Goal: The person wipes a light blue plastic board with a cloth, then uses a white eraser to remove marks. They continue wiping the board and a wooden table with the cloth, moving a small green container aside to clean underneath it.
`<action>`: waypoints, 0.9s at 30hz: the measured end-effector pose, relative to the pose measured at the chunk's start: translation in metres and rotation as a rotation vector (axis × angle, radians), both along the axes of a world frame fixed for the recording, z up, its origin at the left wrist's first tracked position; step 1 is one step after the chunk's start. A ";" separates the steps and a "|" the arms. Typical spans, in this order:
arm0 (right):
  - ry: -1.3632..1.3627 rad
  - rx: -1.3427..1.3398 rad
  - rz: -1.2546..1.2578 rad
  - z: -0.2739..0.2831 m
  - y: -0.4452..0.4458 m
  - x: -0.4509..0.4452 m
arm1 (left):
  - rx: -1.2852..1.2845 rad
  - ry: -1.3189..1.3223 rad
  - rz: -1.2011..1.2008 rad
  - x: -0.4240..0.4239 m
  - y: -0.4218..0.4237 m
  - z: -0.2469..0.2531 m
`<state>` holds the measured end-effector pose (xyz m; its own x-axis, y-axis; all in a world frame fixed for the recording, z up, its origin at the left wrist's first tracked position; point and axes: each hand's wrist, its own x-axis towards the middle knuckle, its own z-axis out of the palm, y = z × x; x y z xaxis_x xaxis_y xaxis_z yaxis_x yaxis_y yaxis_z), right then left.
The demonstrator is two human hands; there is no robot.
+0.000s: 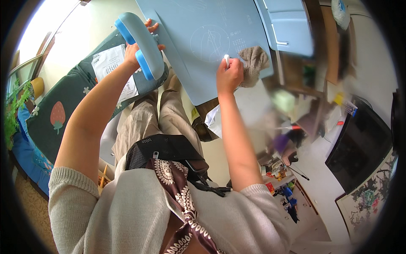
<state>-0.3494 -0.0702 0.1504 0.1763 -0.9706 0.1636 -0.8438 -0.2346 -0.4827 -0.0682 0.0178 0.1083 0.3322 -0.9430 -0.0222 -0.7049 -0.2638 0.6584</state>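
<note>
A light-blue desk top (177, 47) with white printed drawings fills the upper middle. At its left edge stands a curved blue padded bar (142, 47). My left hand (133, 55) reaches behind this bar, which hides much of it; its fingertips show beyond the bar at the desk edge, and its grip is unclear. My right hand (231, 71) is closed on a small white object (226, 58) near the desk's lower right part. Against the right side of this hand lies a crumpled grey-brown cloth (253, 63); whether the hand also holds it is hidden.
Printed papers (109, 62) lie on a dark green bench cover (71, 95) at left. A blue tray-like panel (288, 28) adjoins the desk at upper right. White paper (214, 119) lies below the desk corner. A black screen (360, 144) and clutter occupy the right.
</note>
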 end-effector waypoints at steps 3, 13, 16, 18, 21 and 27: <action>0.018 0.087 -0.004 -0.004 0.019 -0.009 | -0.007 0.006 0.023 -0.001 0.003 0.002; 0.016 0.086 -0.024 -0.006 0.018 -0.010 | -0.026 0.091 0.024 0.000 0.002 -0.001; 0.008 0.024 -0.017 -0.007 0.002 -0.004 | -0.050 0.027 -0.021 -0.002 -0.003 0.005; -0.001 -0.018 -0.022 -0.009 -0.002 -0.004 | -0.044 -0.002 -0.043 -0.002 -0.003 0.008; -0.010 0.036 -0.034 -0.012 0.012 -0.010 | -0.057 0.045 -0.034 0.000 0.001 -0.004; -0.024 -0.027 -0.040 -0.002 -0.008 0.004 | -0.026 0.061 -0.014 0.000 0.000 -0.001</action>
<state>-0.3457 -0.0782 0.1482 0.1329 -0.9721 0.1935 -0.8410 -0.2139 -0.4970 -0.0685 0.0177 0.1074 0.3176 -0.9481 -0.0176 -0.6671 -0.2365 0.7064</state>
